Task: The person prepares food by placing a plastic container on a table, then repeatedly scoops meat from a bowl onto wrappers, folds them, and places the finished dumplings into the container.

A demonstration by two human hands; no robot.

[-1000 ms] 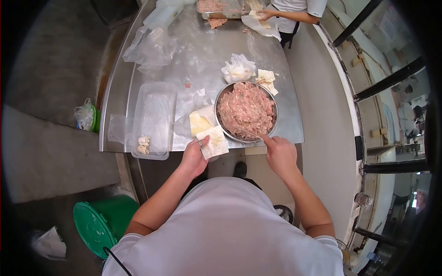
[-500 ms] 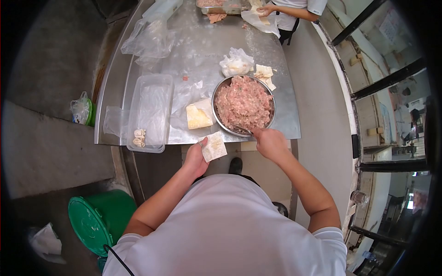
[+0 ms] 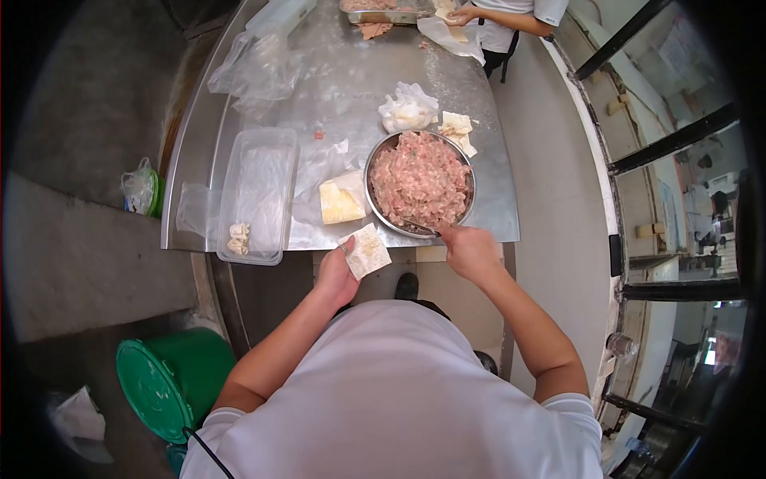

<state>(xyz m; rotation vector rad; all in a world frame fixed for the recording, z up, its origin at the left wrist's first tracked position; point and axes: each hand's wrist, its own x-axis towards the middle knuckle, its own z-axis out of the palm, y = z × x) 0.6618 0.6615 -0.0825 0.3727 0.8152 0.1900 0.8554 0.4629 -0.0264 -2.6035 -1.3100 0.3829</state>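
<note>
My left hand (image 3: 337,275) pinches a square dumpling wrapper (image 3: 367,251), dusted with flour, in front of the table edge. My right hand (image 3: 472,254) is closed round the handle of a thin metal utensil (image 3: 416,226). Its far end lies at the near side of the minced meat (image 3: 421,177), which is heaped in a round steel bowl (image 3: 368,191). Between the bowl and a clear plastic tray (image 3: 291,172) sits a stack of yellowish wrappers (image 3: 341,206), partly covered by white wrapping. A few folded dumplings (image 3: 238,238) rest in the tray's near left corner.
Behind the bowl are a crumpled white plastic bag (image 3: 408,107) and loose wrapper pieces (image 3: 457,128). Clear bags (image 3: 263,68) lie at the table's far left. A co-worker's hand (image 3: 463,14) is at the far end, beside another meat tray (image 3: 381,16). A green lidded bucket (image 3: 171,379) stands lower left.
</note>
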